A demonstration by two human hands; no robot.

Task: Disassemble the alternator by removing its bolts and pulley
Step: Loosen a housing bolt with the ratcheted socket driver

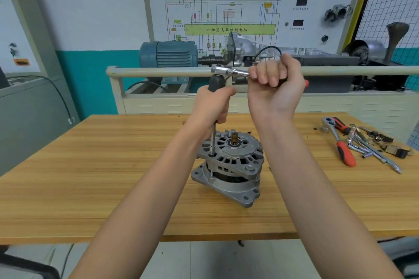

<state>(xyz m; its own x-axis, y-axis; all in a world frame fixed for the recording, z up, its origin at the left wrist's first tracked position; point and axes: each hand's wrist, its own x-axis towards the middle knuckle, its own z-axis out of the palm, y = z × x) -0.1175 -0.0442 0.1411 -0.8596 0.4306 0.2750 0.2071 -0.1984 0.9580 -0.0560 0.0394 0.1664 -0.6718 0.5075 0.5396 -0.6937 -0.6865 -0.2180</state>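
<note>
the alternator [229, 165] is seen standing on the wooden table [90, 176], a little below the centre of the frame, with its shaft end pointing up. a long driver [213, 133] is held upright over its left edge, the socket tip seated on a bolt [212, 154] in the housing rim. the driver's dark handle is gripped by the left hand [213, 106], fingers curled tightly round it, just above the centre of the frame. a ratchet wrench [231, 72] is set across the top of that handle, and its grip is clasped in the fist of the right hand [275, 84], to the right of centre. a second bolt [250, 167] is visible on the housing's lower right. at the right edge of the table a red-handled ratchet [340, 140] and loose tools [371, 149] are laid, well apart from the alternator.
</note>
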